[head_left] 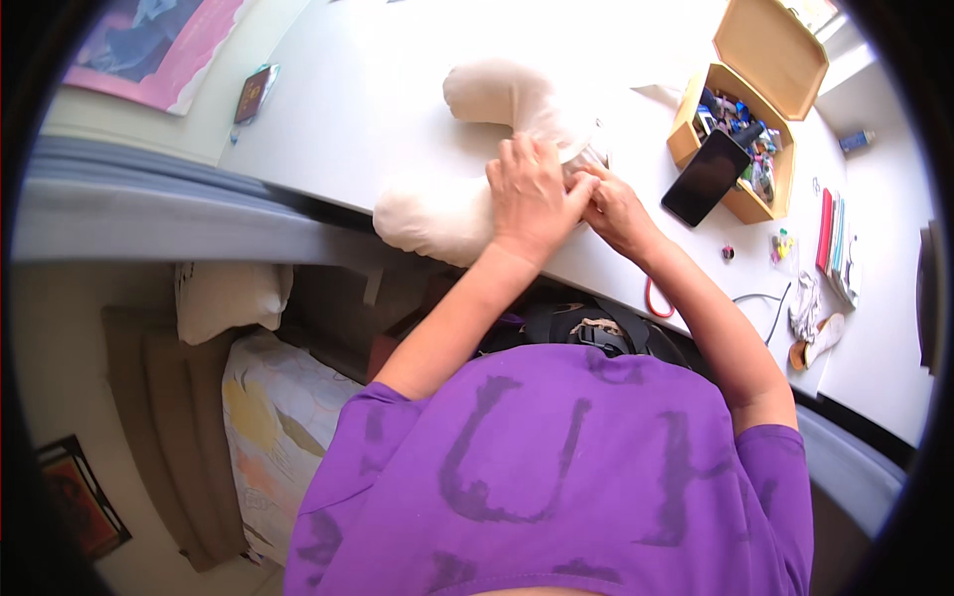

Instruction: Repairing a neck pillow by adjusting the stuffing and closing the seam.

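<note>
A cream U-shaped neck pillow (437, 214) lies on the white table, its two rounded arms toward the left. My left hand (527, 194) rests across its curve, fingers bent over the fabric and thumb reaching toward the other hand. At the pillow's right edge my right hand (618, 211) is closed in a pinch on the fabric, close against the left thumb. Just beyond the fingers, a fold of loose pale cloth (593, 152) stands up from the edge. What exactly lies between the right fingertips is hidden.
To the right an open wooden box (686, 129) holds small items, with a black phone (707, 179) leaning on it. Further right are notebooks (827, 233), a small plastic bag (783, 246) and a brush (820, 343). A red cord loop (657, 298) hangs at the table edge.
</note>
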Available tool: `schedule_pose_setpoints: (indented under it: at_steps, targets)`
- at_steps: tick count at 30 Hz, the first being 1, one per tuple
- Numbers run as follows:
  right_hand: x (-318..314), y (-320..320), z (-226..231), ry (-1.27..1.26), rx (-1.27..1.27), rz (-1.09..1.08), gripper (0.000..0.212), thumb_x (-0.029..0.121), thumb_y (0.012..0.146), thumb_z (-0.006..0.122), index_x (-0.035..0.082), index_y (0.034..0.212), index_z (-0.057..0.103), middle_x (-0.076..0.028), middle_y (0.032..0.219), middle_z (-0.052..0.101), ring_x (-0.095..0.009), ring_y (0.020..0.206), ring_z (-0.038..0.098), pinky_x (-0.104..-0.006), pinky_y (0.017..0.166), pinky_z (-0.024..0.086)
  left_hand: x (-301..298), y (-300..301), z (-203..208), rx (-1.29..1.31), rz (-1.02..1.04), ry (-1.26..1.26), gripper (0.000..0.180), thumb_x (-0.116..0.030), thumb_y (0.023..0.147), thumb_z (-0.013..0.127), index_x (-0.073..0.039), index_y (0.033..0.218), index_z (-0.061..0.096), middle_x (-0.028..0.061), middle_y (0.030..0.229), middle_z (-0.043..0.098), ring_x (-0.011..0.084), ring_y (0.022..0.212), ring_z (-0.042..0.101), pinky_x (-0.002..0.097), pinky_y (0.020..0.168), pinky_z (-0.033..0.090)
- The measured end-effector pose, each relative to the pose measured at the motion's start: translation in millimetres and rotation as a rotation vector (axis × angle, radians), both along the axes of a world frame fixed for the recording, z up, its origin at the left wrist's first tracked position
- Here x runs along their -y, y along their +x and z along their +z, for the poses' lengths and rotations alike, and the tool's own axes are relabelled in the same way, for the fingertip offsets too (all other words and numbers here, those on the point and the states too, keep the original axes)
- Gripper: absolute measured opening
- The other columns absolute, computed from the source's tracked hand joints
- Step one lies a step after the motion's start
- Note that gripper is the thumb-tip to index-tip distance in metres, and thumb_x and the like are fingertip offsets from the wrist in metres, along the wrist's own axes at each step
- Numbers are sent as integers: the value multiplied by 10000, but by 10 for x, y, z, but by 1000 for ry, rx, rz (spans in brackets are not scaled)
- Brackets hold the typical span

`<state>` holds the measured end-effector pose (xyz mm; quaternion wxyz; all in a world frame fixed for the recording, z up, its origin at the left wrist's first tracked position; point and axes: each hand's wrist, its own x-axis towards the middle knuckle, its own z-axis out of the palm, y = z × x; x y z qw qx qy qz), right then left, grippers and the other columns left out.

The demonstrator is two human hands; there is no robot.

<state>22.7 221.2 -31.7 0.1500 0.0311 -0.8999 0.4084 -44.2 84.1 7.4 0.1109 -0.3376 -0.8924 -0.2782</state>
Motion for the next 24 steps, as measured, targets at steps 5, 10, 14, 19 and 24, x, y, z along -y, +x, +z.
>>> schedule_pose_setpoints:
  at_steps: [5,10,14,19,24]
  targets:
    - [-76,136,365,321,-80,197,315,74,843,638,54,1157,641,-103,1192,606,-292,1084,574,-403,957,449,83,118,-27,-181,80,-77,233,-203,745,680,-44,875,569,136,928,557,305,908,547,425,785,419]
    - [-169,-16,431,450,-75,276,367,35,828,622,30,1195,619,-105,1241,593,-284,1163,548,-383,1023,424,32,60,-100,-132,151,-156,116,-141,788,625,-62,850,567,119,860,606,275,852,605,406,768,465]
    - [-211,-166,466,536,-60,413,401,10,829,574,5,1229,597,-117,1261,589,-285,1196,536,-379,1046,413,35,22,-123,-152,176,-227,70,-116,816,596,-64,853,567,103,813,619,270,824,632,384,737,500]
    - [-234,-277,431,585,-57,513,391,-5,826,519,-16,1209,597,-136,1242,595,-304,1214,518,-369,1067,398,42,-126,-59,1,92,-395,97,-148,850,609,-61,889,594,114,842,675,266,809,695,365,677,552]
    - [-169,-337,418,594,263,485,335,-7,804,513,-23,1117,628,-156,1165,609,-322,1214,496,-381,1070,388,81,-89,23,211,-65,-82,165,-152,880,557,5,843,520,219,796,635,375,784,665,448,688,539]
